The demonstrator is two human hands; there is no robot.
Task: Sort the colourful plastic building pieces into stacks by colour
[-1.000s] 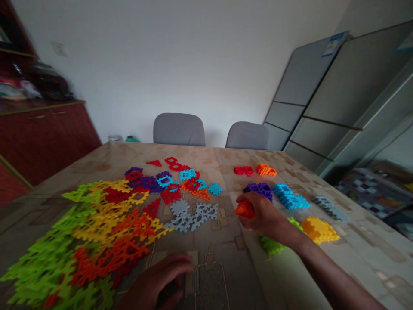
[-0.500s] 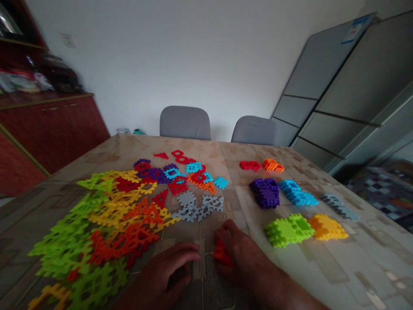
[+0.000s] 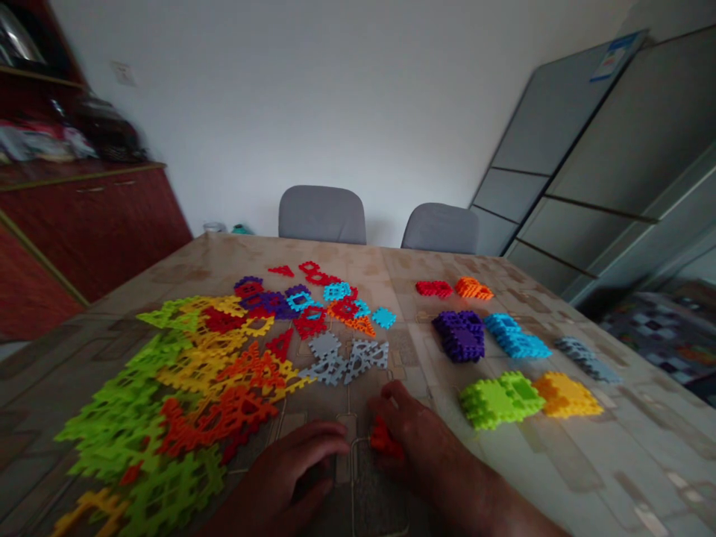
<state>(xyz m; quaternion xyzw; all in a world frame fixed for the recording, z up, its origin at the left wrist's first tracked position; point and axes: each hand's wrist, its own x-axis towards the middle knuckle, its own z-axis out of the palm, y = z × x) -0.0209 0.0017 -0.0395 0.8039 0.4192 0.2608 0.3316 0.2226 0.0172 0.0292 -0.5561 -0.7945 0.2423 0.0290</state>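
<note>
At the near middle of the table, my right hand (image 3: 411,429) is closed around red-orange interlocking plastic pieces (image 3: 385,440), partly hidden under its fingers. My left hand (image 3: 299,462) rests to the left with thumb and fingers apart, and nothing shows between them. Left of it spreads a loose heap of toothed pieces: green ones (image 3: 126,399), yellow ones (image 3: 204,358) and orange ones (image 3: 224,418). Grey pieces (image 3: 347,359) lie just beyond my hands. Further back are red pieces (image 3: 309,322), purple pieces (image 3: 272,303) and light-blue pieces (image 3: 383,318).
Stacks sorted by colour stand on the right: purple (image 3: 459,335), blue (image 3: 517,335), grey (image 3: 587,358), green (image 3: 502,399), yellow (image 3: 567,394), red (image 3: 433,288) and orange (image 3: 473,288). Two grey chairs (image 3: 321,214) stand behind the table (image 3: 403,272).
The view has shifted very slightly. Both hands stay in nearly the same places, and the right one keeps its hold on the red-orange pieces.
</note>
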